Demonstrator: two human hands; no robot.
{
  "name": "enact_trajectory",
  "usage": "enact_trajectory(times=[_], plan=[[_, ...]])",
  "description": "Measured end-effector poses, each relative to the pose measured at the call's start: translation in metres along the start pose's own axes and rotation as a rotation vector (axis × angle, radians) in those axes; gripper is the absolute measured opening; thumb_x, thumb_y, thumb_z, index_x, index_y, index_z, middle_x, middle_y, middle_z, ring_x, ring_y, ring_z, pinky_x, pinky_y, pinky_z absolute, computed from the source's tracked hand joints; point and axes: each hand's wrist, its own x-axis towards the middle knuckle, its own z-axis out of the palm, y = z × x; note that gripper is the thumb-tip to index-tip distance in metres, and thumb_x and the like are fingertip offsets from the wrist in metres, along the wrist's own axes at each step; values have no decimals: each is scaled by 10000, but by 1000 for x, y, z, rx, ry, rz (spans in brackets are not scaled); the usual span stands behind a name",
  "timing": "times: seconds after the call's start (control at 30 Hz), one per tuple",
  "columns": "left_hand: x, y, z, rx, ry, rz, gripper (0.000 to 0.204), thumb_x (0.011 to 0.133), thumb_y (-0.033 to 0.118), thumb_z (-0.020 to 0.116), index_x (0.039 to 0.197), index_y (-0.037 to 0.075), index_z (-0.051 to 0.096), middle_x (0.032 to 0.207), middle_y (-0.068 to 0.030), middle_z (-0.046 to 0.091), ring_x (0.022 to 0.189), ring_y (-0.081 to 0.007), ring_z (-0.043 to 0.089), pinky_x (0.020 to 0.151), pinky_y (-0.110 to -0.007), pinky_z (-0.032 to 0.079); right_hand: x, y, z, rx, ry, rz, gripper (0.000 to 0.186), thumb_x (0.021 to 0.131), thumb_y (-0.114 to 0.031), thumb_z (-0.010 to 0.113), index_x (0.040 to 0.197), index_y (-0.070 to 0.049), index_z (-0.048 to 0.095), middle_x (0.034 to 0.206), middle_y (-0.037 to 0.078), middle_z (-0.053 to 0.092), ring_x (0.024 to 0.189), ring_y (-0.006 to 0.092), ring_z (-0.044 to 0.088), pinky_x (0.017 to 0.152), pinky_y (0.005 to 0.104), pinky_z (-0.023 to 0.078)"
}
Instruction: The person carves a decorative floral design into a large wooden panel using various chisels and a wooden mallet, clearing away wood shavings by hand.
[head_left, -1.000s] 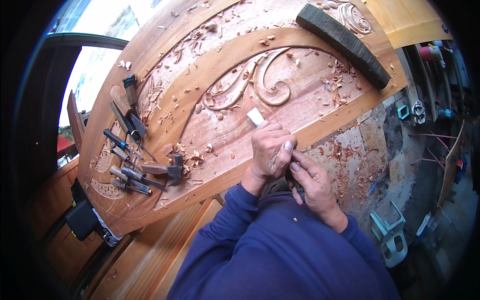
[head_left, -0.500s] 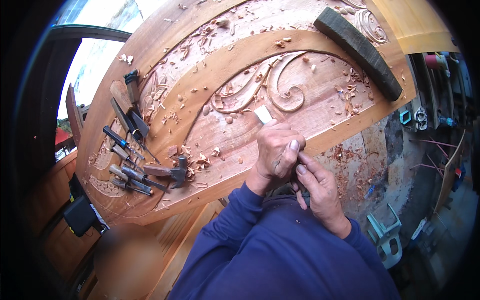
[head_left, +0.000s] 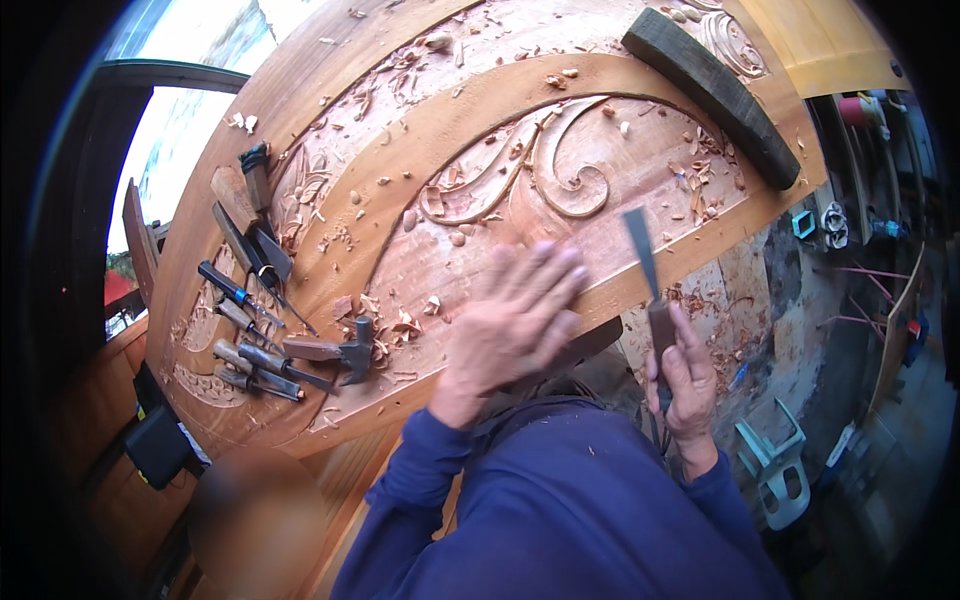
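Wood shavings (head_left: 405, 322) litter a carved panel (head_left: 440, 115). Just over the panel's near edge, a chisel (head_left: 657, 318) points blade-up, gripped by the right hand (head_left: 688, 382). The left hand (head_left: 515, 325), blurred, spreads flat above the same edge; contact is unclear. A hammer (head_left: 353, 352) and carving tools (head_left: 265, 358) lie on the panel's left end, a dark block (head_left: 710, 95) on its right.

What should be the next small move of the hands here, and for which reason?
Perhaps sweep the loose shavings off the carved panel with the left hand. It is open, with nothing in it, over the panel, and shavings lie nearby; the right hand is occupied, holding the chisel by its handle.
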Motion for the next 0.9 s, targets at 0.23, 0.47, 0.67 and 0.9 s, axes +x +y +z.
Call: enact_trajectory(times=[0.23, 0.47, 0.67, 0.9], plan=[[0, 37, 6, -393, 365, 221, 290, 953, 264, 671, 1091, 35, 785, 1183, -186, 743, 1206, -381, 680, 1113, -518, 517, -14, 7, 23, -130, -169, 181, 470, 1124, -87, 552, 1593, -63, 532, 842, 13, 623, 567, 35, 485, 501, 205, 419], [38, 32, 35, -570, 241, 197, 299, 927, 259, 623, 659, 133, 586, 648, -63, 555, 632, -285, 532, 623, -440, 400, -13, -26, 55, -188, -130, 243, 411, 1153, -154, 507, 1546, -43, 552, 824, 40, 609, 536, 66, 502, 476, 221, 425], [34, 33, 40, -596, 298, 169, 298, 919, 270, 541, 657, 130, 559, 598, -65, 493, 562, -295, 472, 590, -448, 383, -16, -29, 59, -208, -124, 251, 402, 1152, -158, 510, 1535, -57, 577, 814, 40, 606, 531, 67, 502, 471, 221, 419], [55, 17, 37, -617, 341, 113, 341, 950, 280, 491, 656, 113, 536, 605, -77, 503, 578, -292, 450, 663, -443, 390, 18, -19, 72, -86, -109, 189, 402, 1139, -121, 514, 1523, -22, 581, 790, 21, 599, 512, 50, 476, 462, 222, 390]])
